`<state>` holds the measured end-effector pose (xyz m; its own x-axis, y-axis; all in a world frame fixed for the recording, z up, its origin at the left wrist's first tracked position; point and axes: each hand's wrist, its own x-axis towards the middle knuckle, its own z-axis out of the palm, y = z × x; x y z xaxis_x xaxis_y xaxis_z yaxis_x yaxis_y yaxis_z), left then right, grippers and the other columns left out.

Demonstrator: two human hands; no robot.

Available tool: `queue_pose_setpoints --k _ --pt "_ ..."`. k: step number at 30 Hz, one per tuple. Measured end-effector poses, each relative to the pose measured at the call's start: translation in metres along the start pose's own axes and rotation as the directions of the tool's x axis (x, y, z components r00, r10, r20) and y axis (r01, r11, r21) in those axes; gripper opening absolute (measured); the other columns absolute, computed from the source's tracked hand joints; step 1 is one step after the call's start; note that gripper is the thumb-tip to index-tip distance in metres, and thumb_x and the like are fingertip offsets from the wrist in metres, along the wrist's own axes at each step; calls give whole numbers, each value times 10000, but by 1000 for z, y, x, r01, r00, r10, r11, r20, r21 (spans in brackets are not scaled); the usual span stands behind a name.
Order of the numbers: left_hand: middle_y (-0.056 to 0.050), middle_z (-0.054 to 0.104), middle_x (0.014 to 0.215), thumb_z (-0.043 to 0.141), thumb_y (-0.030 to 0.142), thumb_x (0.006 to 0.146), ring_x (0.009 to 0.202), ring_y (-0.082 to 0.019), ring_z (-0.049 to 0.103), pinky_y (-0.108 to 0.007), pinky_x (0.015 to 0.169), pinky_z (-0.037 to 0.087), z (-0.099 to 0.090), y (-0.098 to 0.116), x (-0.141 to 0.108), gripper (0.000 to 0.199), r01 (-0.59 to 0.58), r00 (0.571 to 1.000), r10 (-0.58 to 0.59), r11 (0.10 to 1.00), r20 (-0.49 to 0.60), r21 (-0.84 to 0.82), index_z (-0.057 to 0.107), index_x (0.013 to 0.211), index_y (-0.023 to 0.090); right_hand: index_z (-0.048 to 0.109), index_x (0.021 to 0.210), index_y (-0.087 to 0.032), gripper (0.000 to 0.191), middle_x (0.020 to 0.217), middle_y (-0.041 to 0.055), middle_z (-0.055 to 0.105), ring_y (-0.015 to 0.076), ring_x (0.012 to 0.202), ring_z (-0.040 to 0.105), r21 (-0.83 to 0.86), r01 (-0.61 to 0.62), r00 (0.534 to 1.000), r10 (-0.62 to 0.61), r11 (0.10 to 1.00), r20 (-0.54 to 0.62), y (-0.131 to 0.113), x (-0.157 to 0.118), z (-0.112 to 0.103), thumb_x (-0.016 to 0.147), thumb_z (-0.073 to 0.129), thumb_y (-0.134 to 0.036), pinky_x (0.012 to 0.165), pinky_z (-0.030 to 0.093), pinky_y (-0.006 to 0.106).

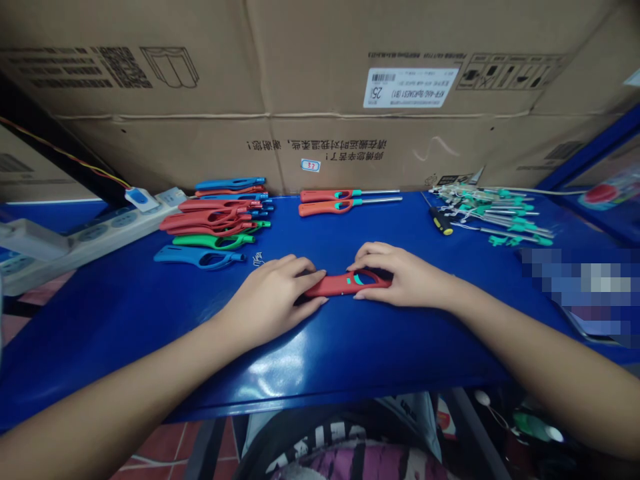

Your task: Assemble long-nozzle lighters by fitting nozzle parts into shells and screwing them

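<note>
A red gas lighter [334,285] with a teal trigger lies across the blue table in front of me. The fingers of my left hand [280,288] pinch its handle end. My right hand [400,275] grips the other end, around the trigger opening, and hides the tip. Behind it lie two assembled lighters, a red one [325,195] and an orange one [326,208], both with metal tubes pointing right. Left of them is a pile of red, green and blue lighter casings [207,220]. Several metal tubes with teal parts and white wires [500,210] are heaped at the right.
A black and yellow screwdriver [440,220] lies beside the tube heap. Small metal pieces [258,259] sit near the casings. A power strip [105,227] runs along the left. A large cardboard box [320,87] stands behind the blue table [350,360]. A blurred-out device lies at right.
</note>
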<state>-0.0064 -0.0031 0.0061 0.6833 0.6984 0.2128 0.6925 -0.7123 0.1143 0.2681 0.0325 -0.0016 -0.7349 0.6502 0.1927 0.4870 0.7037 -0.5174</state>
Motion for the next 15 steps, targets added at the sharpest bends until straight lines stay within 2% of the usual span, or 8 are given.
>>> queue_pose_setpoints --k 3,7,10,15 --pt "-96 687 1105 598 377 965 962 -257 657 -381 801 553 -2 4 0 364 -4 1000 3 997 20 71 675 1258 175 701 1142 -191 401 1098 91 651 225 1022 631 -23 -18 1000 17 1000 -4 -2 0 0 844 743 -457 917 513 378" --pt "-115 700 1079 576 306 980 934 -260 669 -381 780 572 -2 10 0 349 -24 999 18 991 46 134 658 1265 121 704 1176 -185 392 1141 100 675 239 996 660 -185 2 1000 -1 983 5 -5 -2 0 880 691 -443 835 529 365" --pt "-114 712 1066 591 261 965 939 -266 675 -376 770 581 -1 11 0 368 -40 999 36 991 35 130 633 1297 109 713 1145 -180 335 1113 90 714 245 976 685 -284 51 998 -56 958 -7 -7 -3 -1 886 670 -388 797 528 352" --pt "-93 720 1065 544 300 1002 954 -242 683 -365 819 579 3 5 -1 335 -38 999 40 998 -36 57 634 1277 131 697 1082 -179 219 1061 63 737 200 937 696 -276 144 988 -155 950 -19 -7 -2 -6 942 597 -314 779 510 302"
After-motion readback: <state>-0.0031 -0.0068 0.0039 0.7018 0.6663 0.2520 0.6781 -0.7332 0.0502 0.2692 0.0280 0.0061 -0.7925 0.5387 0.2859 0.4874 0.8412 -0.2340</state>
